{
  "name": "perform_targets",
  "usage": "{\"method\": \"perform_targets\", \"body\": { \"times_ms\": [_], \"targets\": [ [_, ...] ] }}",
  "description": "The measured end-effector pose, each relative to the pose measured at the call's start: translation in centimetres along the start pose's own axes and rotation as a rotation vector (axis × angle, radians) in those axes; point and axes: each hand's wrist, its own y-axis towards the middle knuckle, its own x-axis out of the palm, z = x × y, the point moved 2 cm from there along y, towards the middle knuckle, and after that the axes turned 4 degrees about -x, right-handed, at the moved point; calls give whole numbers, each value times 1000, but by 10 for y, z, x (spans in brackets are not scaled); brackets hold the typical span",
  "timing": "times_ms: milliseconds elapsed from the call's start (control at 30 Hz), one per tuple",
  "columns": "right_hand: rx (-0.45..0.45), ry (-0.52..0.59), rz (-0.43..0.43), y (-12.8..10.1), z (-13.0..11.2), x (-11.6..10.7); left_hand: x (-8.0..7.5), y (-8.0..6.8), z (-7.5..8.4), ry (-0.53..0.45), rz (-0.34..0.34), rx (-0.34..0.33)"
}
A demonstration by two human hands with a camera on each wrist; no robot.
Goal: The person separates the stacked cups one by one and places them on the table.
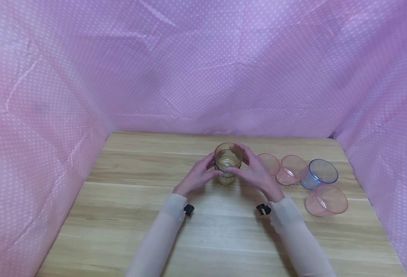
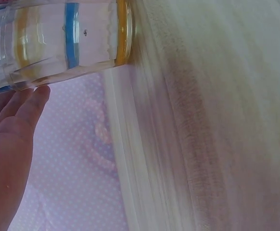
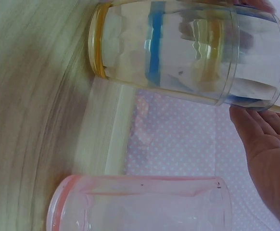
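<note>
A clear yellow-tinted cup [image 1: 227, 163] stands upright at the middle of the wooden table [image 1: 224, 234]. The wrist views show it as a nested stack [image 2: 68, 38] with yellow and blue bands [image 3: 188, 53]. My left hand [image 1: 198, 177] is at its left side, straight fingers [image 2: 22, 106] touching the wall near the rim. On the cup's right my right hand [image 1: 255, 171] reaches round the rim, its fingers [image 3: 265, 134] straight against the wall. Both thumbs lie at the front of the cup.
Right of the stack several loose cups lie on their sides: a pink one [image 1: 269, 163] just behind my right hand, also in the right wrist view [image 3: 140, 204], another pink [image 1: 293, 169], a blue [image 1: 322, 173] and a pink [image 1: 326, 199]. Pink dotted cloth [image 1: 203, 69] walls the table.
</note>
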Motion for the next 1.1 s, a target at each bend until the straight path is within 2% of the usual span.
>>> {"method": "perform_targets", "body": {
  "times_ms": [300,833,1100],
  "targets": [
    [-8,-2,22,-1,0,3,2,0,0,20,14,36],
    [-11,7,42,-2,0,5,1,1,-1,88,28,53],
    [13,28,50,-3,4,7,2,1,-3,131,33,78]
  ]
}}
